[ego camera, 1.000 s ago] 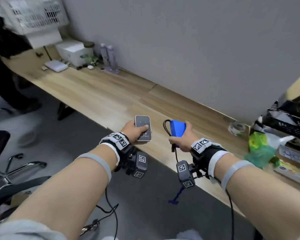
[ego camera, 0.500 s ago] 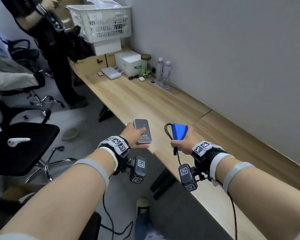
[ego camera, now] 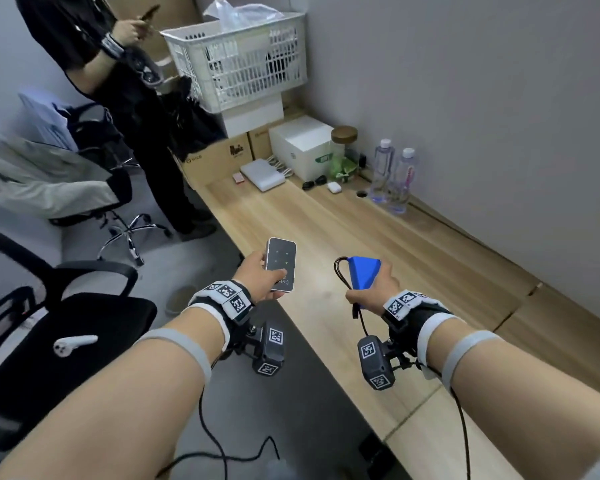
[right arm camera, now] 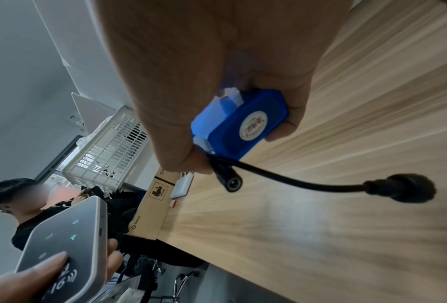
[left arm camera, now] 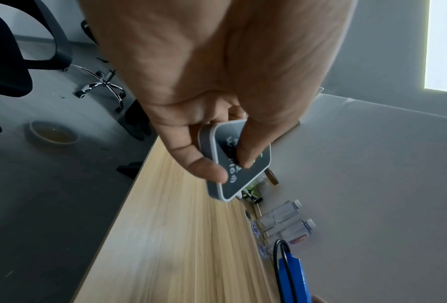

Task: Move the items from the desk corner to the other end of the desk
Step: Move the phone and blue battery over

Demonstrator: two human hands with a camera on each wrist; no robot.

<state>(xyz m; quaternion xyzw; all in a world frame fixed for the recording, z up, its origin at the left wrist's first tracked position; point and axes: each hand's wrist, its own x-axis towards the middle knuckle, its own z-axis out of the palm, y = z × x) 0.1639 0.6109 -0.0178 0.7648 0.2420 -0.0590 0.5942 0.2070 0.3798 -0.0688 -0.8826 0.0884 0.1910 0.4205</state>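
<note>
1. Both hands are loaded and up over the desk (ego camera: 378, 237). The left hand (ego camera: 257, 271) has a flat grey device (ego camera: 280, 264), thumb pressed on its face, fingers curled under it.
2. From the left wrist view the thumb (left arm camera: 251, 143) pins the lower half of the device, which sticks out beyond the fingertips, clear of the wood.
3. The right hand (ego camera: 371, 289) wraps a blue battery pack (ego camera: 362, 271); its fingers (right arm camera: 292, 114) close round the far edge and the thumb clamps the near corner.
4. A black cable (right arm camera: 295, 182) loops out below the thumb, two plugs dangling free past the fingertips.
5. Ahead of both sets of fingertips, well apart, lies the far clutter: a white box (ego camera: 302, 147), a jar (ego camera: 343, 143), two bottles (ego camera: 392, 174) by the wall.
6. Judgement: this is the carry. Best to keep both items level, and to watch that loose cable, which could snag the desk edge.
7. The landing looks best on the bare wood short of the bottles. Lower each item flat until it touches, then let the fingers go, pack first so the plugs settle beside it.
</note>
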